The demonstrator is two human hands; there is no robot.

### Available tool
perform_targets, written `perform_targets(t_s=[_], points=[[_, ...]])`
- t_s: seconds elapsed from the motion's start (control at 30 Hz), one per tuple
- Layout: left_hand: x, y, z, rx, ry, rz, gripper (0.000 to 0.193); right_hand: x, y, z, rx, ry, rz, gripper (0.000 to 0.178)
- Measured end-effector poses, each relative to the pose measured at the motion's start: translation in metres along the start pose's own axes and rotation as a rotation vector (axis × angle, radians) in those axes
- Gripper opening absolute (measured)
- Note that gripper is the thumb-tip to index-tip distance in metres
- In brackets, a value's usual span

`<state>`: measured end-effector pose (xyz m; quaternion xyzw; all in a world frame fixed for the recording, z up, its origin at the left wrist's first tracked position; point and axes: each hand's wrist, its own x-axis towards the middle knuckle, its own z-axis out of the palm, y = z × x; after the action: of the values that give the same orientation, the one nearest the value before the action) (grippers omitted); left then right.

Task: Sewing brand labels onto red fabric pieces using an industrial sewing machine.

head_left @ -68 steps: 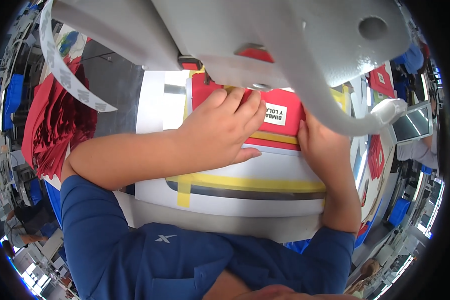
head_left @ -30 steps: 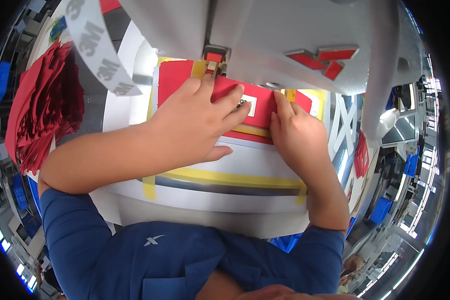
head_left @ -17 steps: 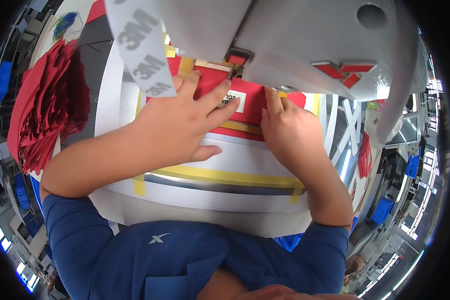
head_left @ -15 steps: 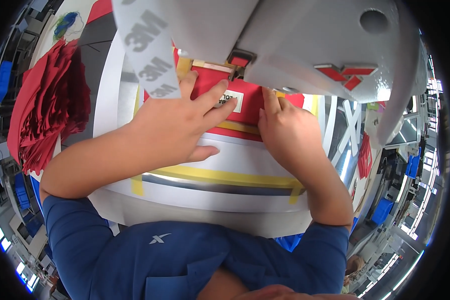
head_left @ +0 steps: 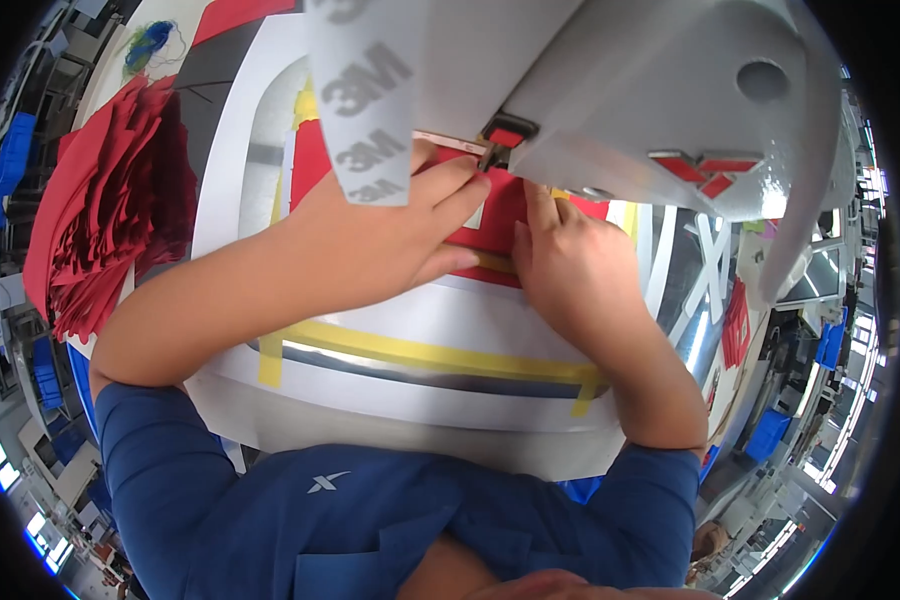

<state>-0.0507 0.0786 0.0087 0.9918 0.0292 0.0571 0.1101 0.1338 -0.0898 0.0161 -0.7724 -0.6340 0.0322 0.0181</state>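
Note:
Under the grey-white sewing machine head (head_left: 660, 95) lies a flat red fabric piece (head_left: 502, 205). My left hand (head_left: 395, 225) rests on its left part, fingers stretched toward the presser foot (head_left: 491, 155) and thumb apart near the fabric's front edge. Most of a small white label (head_left: 476, 217) is covered by that hand. My right hand (head_left: 578, 250) lies on the fabric's right part, forefinger stretched forward and the other fingers bent. Neither hand appears to grip anything. A hanging pale printed strip (head_left: 375, 130) hides part of the fabric and of my left hand.
At the left stands a thick stack of red fabric pieces (head_left: 115, 215), with tangled blue and green thread (head_left: 150, 45) behind it. Yellow tape (head_left: 440, 362) crosses the white work surface (head_left: 370, 405) in front. More red pieces (head_left: 736, 325) lie at the right.
My left hand has shifted right and its fingers have drawn closer together, covering more of the label. My right hand stays nearly in place. The whole view has shifted slightly.

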Motion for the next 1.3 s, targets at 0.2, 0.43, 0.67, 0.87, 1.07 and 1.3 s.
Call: perform_targets(t_s=[0.2, 0.43, 0.67, 0.87, 1.07, 1.3], points=[[0.026, -0.004, 0.017, -0.022, 0.093, 0.106, 0.056, 0.0, 0.004, 0.0, -0.02, 0.125, -0.084, 0.041], [0.03, -0.001, 0.008, -0.045, 0.033, 0.066, 0.038, -0.001, 0.008, 0.006, -0.013, 0.151, -0.059, 0.044], [0.027, -0.011, 0.019, -0.115, 0.074, 0.086, 0.041, -0.004, -0.001, -0.01, -0.036, -0.156, -0.013, 0.05], [0.031, -0.012, 0.019, -0.105, 0.057, 0.083, 0.041, -0.05, -0.002, -0.013, 0.031, -0.054, -0.228, 0.055], [0.034, -0.007, 0.018, -0.139, 0.015, 0.043, 0.038, -0.056, 0.007, 0.0, 0.299, 0.197, -0.25, 0.012], [0.038, 0.0, 0.022, -0.191, -0.032, -0.006, 0.041, -0.067, 0.012, 0.003, 0.327, 0.201, -0.26, 0.014]])
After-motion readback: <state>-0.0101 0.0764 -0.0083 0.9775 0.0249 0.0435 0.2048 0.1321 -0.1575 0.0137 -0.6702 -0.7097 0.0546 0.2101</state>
